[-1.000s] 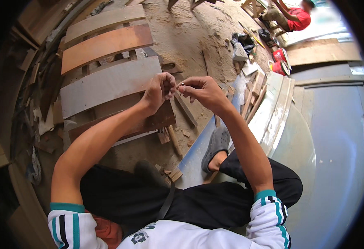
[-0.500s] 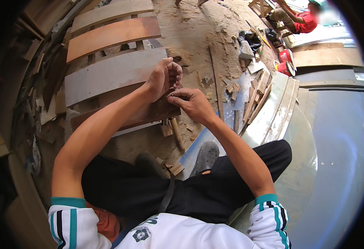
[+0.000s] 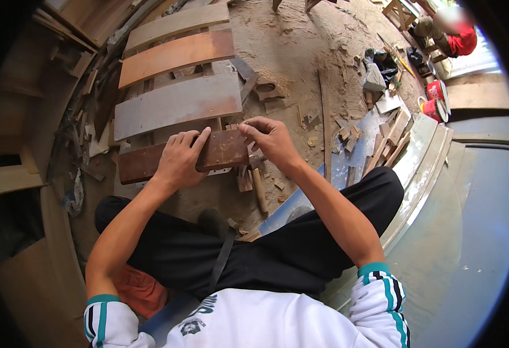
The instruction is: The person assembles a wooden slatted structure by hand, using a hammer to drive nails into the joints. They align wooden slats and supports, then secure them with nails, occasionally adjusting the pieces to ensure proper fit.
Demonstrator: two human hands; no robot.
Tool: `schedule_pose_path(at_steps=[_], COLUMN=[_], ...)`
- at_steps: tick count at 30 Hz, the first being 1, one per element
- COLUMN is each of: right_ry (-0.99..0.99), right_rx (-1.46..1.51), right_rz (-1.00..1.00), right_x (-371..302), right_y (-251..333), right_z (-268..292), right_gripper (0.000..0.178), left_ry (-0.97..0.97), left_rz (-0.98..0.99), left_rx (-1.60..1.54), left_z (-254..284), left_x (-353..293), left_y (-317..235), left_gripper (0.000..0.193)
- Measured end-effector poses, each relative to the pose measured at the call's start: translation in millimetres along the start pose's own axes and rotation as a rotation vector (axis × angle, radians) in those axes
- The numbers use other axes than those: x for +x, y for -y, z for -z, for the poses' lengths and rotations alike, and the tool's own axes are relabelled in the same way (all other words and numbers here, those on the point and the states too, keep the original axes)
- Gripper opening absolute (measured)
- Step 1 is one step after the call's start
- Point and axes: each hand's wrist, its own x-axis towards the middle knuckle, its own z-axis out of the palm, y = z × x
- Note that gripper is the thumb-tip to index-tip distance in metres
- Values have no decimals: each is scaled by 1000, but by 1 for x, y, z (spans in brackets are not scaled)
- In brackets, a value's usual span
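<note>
A: State the count.
B: One dark brown board (image 3: pixel 224 152) under the left hand (image 3: pixel 179 159). Beyond that hand, in order: one grey board (image 3: pixel 179 105), one orange board (image 3: pixel 176 58), one tan board (image 3: pixel 176 26). Two red cans (image 3: pixel 434 109) are located well to the right of the right hand (image 3: pixel 270 144). One wooden handle (image 3: pixel 259 190) lies near the right hand, on its near side.

A: Specify orientation of the dark brown board.
B: Long axis: left to right across the person's front. The right end points toward the right hand and sits slightly farther out.

A: Position relative to the hands?
B: It projects past the left hand on both sides. Its far right corner is at the right fingertips; contact cannot be confirmed.

A: Hand condition?
B: Left: fingers extended across the board, one set apart. Right: thumb and fingertips pinched together; I cannot tell whether anything small is between them.
</note>
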Motion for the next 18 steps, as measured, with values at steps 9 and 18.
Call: schedule_pose_path(at_steps=[9, 18], right_ry=[-218, -130], right_rx=[270, 267], right_rz=[115, 138], right_x=[5, 7], right_y=[53, 66], right_z=[20, 18], right_gripper=[23, 24], left_ry=[211, 297], left_rz=[20, 128], left_rx=[-152, -379], left_z=[99, 140], left_x=[54, 82], left_y=[16, 47], left_gripper=[84, 80])
